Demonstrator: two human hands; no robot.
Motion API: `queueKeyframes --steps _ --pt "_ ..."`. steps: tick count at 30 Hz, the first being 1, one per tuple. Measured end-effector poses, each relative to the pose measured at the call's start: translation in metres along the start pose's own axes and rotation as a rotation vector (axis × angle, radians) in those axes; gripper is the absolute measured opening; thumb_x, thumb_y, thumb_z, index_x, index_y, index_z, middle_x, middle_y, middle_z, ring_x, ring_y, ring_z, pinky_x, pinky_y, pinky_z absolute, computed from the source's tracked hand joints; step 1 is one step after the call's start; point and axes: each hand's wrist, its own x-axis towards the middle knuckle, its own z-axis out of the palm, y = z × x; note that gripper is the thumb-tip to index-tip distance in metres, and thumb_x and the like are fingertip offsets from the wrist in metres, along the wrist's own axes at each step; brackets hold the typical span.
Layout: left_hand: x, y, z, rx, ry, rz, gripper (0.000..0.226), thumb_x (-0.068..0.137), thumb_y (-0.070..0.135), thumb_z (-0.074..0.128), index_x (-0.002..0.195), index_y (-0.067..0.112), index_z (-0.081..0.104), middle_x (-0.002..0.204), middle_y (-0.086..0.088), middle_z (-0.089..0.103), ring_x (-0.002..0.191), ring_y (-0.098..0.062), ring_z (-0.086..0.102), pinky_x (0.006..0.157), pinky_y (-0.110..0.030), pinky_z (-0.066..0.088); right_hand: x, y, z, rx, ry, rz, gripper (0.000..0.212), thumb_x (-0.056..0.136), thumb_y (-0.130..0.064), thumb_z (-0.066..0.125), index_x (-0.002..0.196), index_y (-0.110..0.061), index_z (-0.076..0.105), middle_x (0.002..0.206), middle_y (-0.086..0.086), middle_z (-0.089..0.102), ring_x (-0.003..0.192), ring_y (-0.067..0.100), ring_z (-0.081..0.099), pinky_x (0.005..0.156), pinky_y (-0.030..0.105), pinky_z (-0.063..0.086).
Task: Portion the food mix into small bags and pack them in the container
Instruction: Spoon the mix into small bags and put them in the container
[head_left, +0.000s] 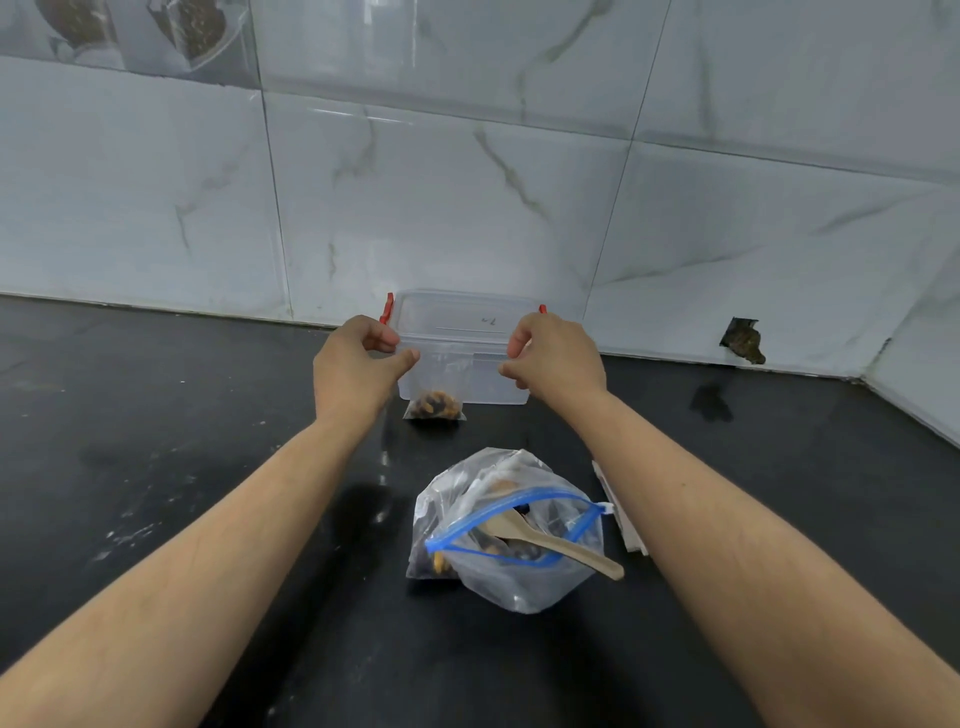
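Forearms reach in from the bottom edge over a black countertop. Nearest lies a large zip bag of food mix, its blue-edged mouth open, with a wooden spoon poking out toward the right and a stack of flat white items just beside it. Farther on, the left hand and right hand each pinch a top corner of a small clear bag, stretched between them, mix settled at its bottom. Behind stands a clear container with red clips, against the marble-tiled wall
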Motion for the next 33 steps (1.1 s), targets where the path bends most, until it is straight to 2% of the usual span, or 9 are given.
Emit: queueKeyframes --steps 2,7,11,14,18,21,25,30,33 --pt "-0.014 0.009 -0.005 -0.003 -0.02 0.041 0.015 0.078 0.017 0.074 0.087 0.014 0.062 0.085 0.006 0.061 0.084 -0.01 0.056 0.07 -0.019 0.041 -0.013 0.009 -0.011 0.021 0.022 0.022 0.01 0.08 -0.018 0.069 0.08 -0.021 0.06 0.076 0.0 0.068 0.076 0.017 0.066 0.072 0.028 0.053" --pt "-0.05 0.03 -0.012 -0.049 -0.132 0.121 0.013 0.078 0.015 0.073 0.086 0.016 0.063 0.08 0.012 0.061 0.08 -0.007 0.057 0.075 -0.021 0.043 -0.052 0.039 -0.04 0.035 -0.013 0.122 0.015 0.079 -0.019 0.071 0.074 -0.028 0.06 0.076 -0.003 0.068 0.08 0.016 0.068 0.077 0.029 0.053" --pt "-0.079 0.046 -0.015 -0.027 -0.213 0.192 0.009 0.078 0.014 0.071 0.084 0.017 0.065 0.078 0.014 0.062 0.074 0.0 0.057 0.067 -0.015 0.041 -0.092 0.066 -0.058 -0.092 -0.102 0.218 0.008 0.082 -0.023 0.071 0.088 -0.026 0.067 0.095 -0.004 0.071 0.082 0.013 0.064 0.075 0.028 0.049" --pt "-0.098 0.055 -0.017 -0.004 -0.243 0.198 0.008 0.078 0.014 0.07 0.082 0.018 0.065 0.077 0.015 0.062 0.074 0.003 0.056 0.066 -0.013 0.04 -0.121 0.077 -0.055 -0.208 -0.176 0.262 0.024 0.083 -0.039 0.069 0.1 -0.023 0.068 0.098 -0.001 0.07 0.084 0.016 0.063 0.07 0.026 0.046" --pt "-0.118 0.06 -0.019 0.0 -0.27 0.17 0.007 0.08 0.014 0.069 0.082 0.019 0.065 0.075 0.014 0.062 0.07 0.002 0.055 0.061 -0.009 0.037 -0.146 0.08 -0.04 -0.309 -0.183 0.32 0.035 0.074 -0.049 0.068 0.092 -0.02 0.066 0.088 -0.001 0.067 0.083 0.021 0.064 0.063 0.027 0.045" --pt "-0.127 0.061 -0.02 -0.002 -0.269 0.153 0.005 0.08 0.014 0.07 0.083 0.017 0.067 0.074 0.013 0.062 0.069 0.001 0.055 0.06 -0.007 0.037 -0.152 0.075 -0.034 -0.357 -0.13 0.327 0.02 0.077 -0.029 0.059 0.092 -0.018 0.067 0.083 0.0 0.066 0.074 0.022 0.06 0.064 0.027 0.043" --pt "-0.13 0.063 -0.025 0.002 -0.265 0.146 0.007 0.079 0.014 0.07 0.081 0.019 0.066 0.074 0.013 0.063 0.067 0.0 0.056 0.06 -0.01 0.037 -0.153 0.068 -0.041 -0.371 -0.017 0.33 0.021 0.082 -0.012 0.049 0.092 -0.015 0.067 0.078 0.005 0.061 0.067 0.025 0.052 0.068 0.028 0.039" --pt "-0.129 0.069 -0.027 0.024 -0.262 0.155 0.007 0.081 0.015 0.068 0.085 0.021 0.066 0.08 0.01 0.065 0.074 -0.003 0.06 0.065 -0.016 0.045 -0.157 0.062 -0.06 -0.408 0.31 0.229 0.025 0.094 -0.017 0.043 0.097 -0.017 0.067 0.091 0.003 0.071 0.075 0.025 0.059 0.068 0.03 0.031" --pt "-0.128 0.075 -0.026 -0.013 -0.312 0.188 0.017 0.088 0.019 0.062 0.104 0.022 0.067 0.099 0.008 0.067 0.09 -0.01 0.063 0.085 -0.028 0.051 -0.152 0.05 -0.068 -0.064 0.299 0.19 0.026 0.098 -0.025 0.042 0.106 -0.028 0.067 0.101 -0.007 0.068 0.096 0.019 0.06 0.079 0.032 0.033"
